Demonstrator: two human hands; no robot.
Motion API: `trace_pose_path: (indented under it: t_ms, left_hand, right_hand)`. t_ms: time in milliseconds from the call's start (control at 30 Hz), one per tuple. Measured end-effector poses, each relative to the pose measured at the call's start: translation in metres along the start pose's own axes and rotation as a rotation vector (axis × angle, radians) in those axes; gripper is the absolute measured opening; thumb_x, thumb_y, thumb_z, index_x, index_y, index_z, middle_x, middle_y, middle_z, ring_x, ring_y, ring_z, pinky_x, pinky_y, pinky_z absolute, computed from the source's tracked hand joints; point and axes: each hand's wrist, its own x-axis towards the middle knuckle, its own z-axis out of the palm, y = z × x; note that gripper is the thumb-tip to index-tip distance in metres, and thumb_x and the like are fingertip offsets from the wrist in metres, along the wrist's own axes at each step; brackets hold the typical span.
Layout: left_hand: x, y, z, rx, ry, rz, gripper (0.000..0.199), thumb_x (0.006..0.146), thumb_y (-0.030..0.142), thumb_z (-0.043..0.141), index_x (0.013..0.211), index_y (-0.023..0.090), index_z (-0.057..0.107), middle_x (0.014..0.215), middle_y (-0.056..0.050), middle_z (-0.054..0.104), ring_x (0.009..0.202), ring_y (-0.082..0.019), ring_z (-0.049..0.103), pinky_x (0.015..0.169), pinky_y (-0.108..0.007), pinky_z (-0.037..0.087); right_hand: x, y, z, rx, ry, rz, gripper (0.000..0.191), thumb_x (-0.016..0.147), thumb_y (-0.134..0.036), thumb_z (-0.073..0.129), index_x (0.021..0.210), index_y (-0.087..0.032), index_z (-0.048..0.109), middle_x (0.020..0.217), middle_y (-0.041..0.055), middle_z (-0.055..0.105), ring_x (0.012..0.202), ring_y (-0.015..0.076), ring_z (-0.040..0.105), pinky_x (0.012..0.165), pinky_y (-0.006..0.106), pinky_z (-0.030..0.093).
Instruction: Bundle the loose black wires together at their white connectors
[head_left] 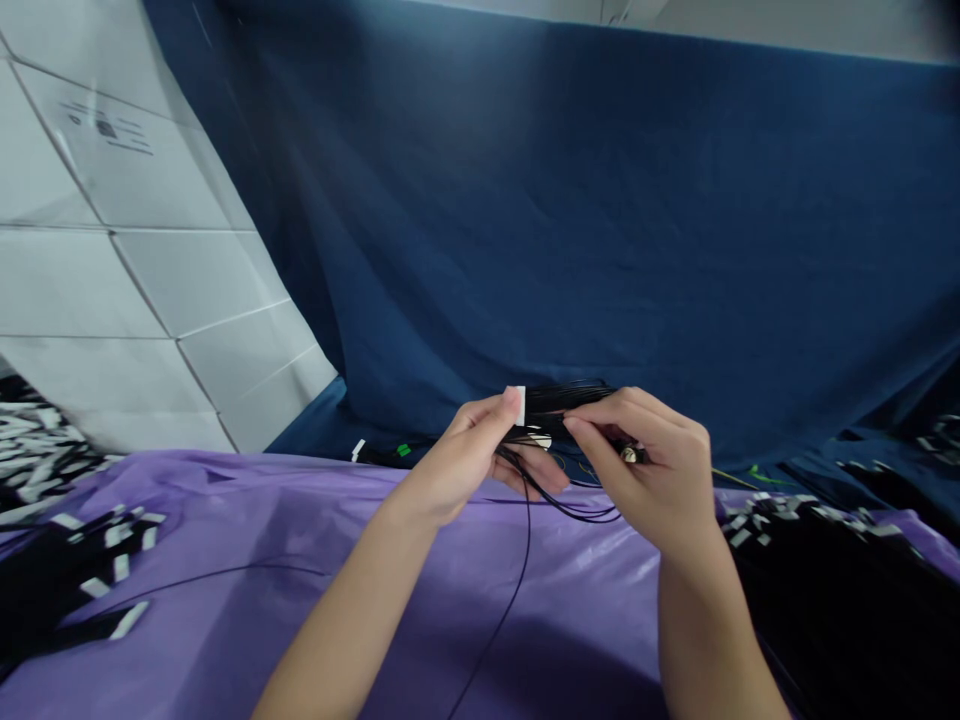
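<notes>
A bundle of thin black cables (564, 397) is stretched between my two hands, above the purple sheet. My left hand (480, 440) is closed on its left end, the thumb pressed by a white band (520, 405). My right hand (652, 450) pinches strands at the bundle's right side with thumb and index finger. Loops of the cable droop below the hands, and one loose strand (517, 590) hangs down toward me. A small metallic piece (632, 454) shows beside my right fingers; what it belongs to I cannot make out.
Purple plastic sheet (315, 620) covers the surface in front. Heaps of black bundles with white bands lie at the left (67, 590) and right (847, 600). A blue cloth (600, 200) hangs behind; stacked white boxes (135, 270) stand at the left.
</notes>
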Motion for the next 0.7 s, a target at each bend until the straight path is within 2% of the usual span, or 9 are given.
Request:
trace_pose_path:
  t_ms: [100,200,300,400,467,533,633,700]
  left_hand:
    - [0.000,0.000,-0.001,-0.018,-0.006,-0.013,0.055,0.091,0.059,0.044,0.108,0.011,0.064,0.066,-0.012,0.071,0.058,-0.021,0.069,0.053,-0.027,0.054]
    - [0.000,0.000,-0.005,-0.075,0.004,-0.005,0.057,0.092,0.060,0.043,0.108,0.010,0.064,0.070,-0.015,0.072,0.061,-0.023,0.071,0.053,-0.028,0.055]
    - [0.001,0.001,-0.008,-0.184,0.040,0.026,0.057,0.094,0.059,0.039,0.115,0.010,0.061,0.069,-0.013,0.072,0.063,-0.024,0.071,0.053,-0.029,0.056]
    - [0.002,0.005,-0.008,-0.320,0.122,0.063,0.054,0.097,0.054,0.032,0.126,0.014,0.054,0.067,-0.009,0.072,0.065,-0.023,0.072,0.054,-0.030,0.057]
    - [0.002,0.009,-0.007,-0.403,0.201,0.101,0.053,0.098,0.054,0.030,0.131,0.017,0.051,0.068,-0.006,0.072,0.066,-0.022,0.072,0.056,-0.031,0.058]
    - [0.003,0.011,-0.005,-0.460,0.268,0.141,0.054,0.098,0.054,0.029,0.135,0.019,0.048,0.069,-0.005,0.072,0.069,-0.022,0.073,0.059,-0.031,0.058]
    - [0.004,0.012,-0.004,-0.497,0.339,0.187,0.055,0.099,0.053,0.026,0.140,0.020,0.044,0.073,-0.005,0.073,0.072,-0.021,0.073,0.060,-0.029,0.058]
    - [0.003,0.012,-0.003,-0.501,0.365,0.210,0.056,0.099,0.054,0.026,0.143,0.023,0.041,0.076,-0.004,0.073,0.074,-0.021,0.073,0.058,-0.028,0.057]
  right_hand:
    - [0.001,0.000,-0.004,0.020,-0.030,0.036,0.010,0.086,-0.013,0.063,0.084,-0.020,0.069,0.076,-0.0005,0.069,0.068,0.0121,0.059,0.062,0.027,0.046]
    - [0.002,0.006,-0.008,0.086,-0.029,0.131,0.011,0.088,-0.016,0.061,0.092,-0.021,0.070,0.080,0.0011,0.068,0.070,0.0137,0.061,0.064,0.029,0.049]
    - [0.000,0.019,-0.008,0.214,0.083,0.234,0.014,0.088,-0.019,0.061,0.101,-0.022,0.068,0.086,0.0033,0.068,0.075,0.0155,0.065,0.067,0.030,0.053]
    - [-0.001,0.031,-0.004,0.367,0.179,0.276,0.012,0.086,-0.018,0.063,0.098,-0.022,0.062,0.083,0.0015,0.066,0.068,0.0130,0.065,0.060,0.025,0.053]
    - [-0.001,0.035,-0.003,0.407,0.109,0.288,0.010,0.086,-0.018,0.064,0.094,-0.022,0.058,0.081,0.0006,0.065,0.066,0.0121,0.064,0.058,0.024,0.053]
    - [-0.002,0.034,-0.002,0.362,-0.038,0.259,0.010,0.085,-0.018,0.066,0.091,-0.021,0.059,0.081,0.0008,0.066,0.070,0.0126,0.065,0.062,0.024,0.055]
    - [-0.004,0.027,-0.002,0.297,-0.258,0.097,0.019,0.076,-0.018,0.076,0.087,-0.021,0.061,0.082,0.0003,0.067,0.069,0.0120,0.064,0.063,0.024,0.054]
    - [-0.006,0.021,0.001,0.322,-0.326,0.022,0.028,0.071,-0.020,0.082,0.086,-0.021,0.058,0.082,-0.0008,0.066,0.065,0.0110,0.062,0.060,0.023,0.053]
